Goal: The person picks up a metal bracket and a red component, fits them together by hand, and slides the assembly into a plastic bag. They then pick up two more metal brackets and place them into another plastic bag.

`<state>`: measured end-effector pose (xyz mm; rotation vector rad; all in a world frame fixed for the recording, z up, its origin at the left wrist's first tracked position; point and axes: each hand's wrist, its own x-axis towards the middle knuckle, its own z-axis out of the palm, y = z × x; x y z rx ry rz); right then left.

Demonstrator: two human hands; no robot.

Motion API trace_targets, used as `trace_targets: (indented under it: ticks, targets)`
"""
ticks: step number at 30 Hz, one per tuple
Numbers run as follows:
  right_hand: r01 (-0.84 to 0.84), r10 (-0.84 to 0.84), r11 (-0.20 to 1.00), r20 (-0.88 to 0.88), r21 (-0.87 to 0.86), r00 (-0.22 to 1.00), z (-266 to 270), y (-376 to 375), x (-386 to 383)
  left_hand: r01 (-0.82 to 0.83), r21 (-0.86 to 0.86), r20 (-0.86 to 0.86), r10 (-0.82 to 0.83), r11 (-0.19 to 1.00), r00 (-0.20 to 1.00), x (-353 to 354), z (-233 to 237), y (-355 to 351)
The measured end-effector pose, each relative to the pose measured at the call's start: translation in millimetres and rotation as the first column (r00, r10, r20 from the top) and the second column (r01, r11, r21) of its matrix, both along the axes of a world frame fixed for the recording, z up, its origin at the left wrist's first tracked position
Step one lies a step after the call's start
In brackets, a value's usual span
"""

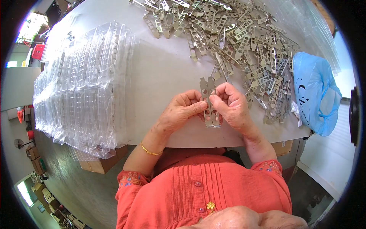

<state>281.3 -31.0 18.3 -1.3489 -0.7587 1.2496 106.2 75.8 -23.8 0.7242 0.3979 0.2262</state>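
Note:
My left hand (182, 109), with a gold bangle on its wrist, pinches a flat metal bracket (204, 84) with round holes between thumb and fingers. A second metal bracket (211, 84) of the same kind stands right beside it, pinched by my right hand (234, 108). Both brackets are held upright, side by side, with bent tabs at their lower ends near the table's front edge. Beyond my hands lies a large heap of loose metal brackets (244, 36), its nearest pieces close to my right fingers.
Left on the white table (160, 68) sits a stack of clear plastic trays (82, 84), partly overhanging the front edge. A blue plastic bag (310, 82) rests at the right edge. Clear plastic sheeting (305, 23) lies at the back right. A cardboard box (100, 163) stands below the table.

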Motion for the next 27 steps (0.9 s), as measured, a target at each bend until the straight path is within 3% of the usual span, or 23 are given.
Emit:
trace_targets:
  ticks: [22,27]
  targets:
    - [0.012,-0.012,1.0,-0.007,-0.014,1.0,-4.2,-0.7,-1.5,-0.022,0.032,-0.024,0.023,0.999,0.999,1.9,2.2,-2.9]
    - [0.051,-0.054,0.998,0.098,0.036,0.994,-0.2,-2.4,4.1,-0.07,-0.046,-0.005,0.069,0.997,0.998,1.7,13.7,-2.8]
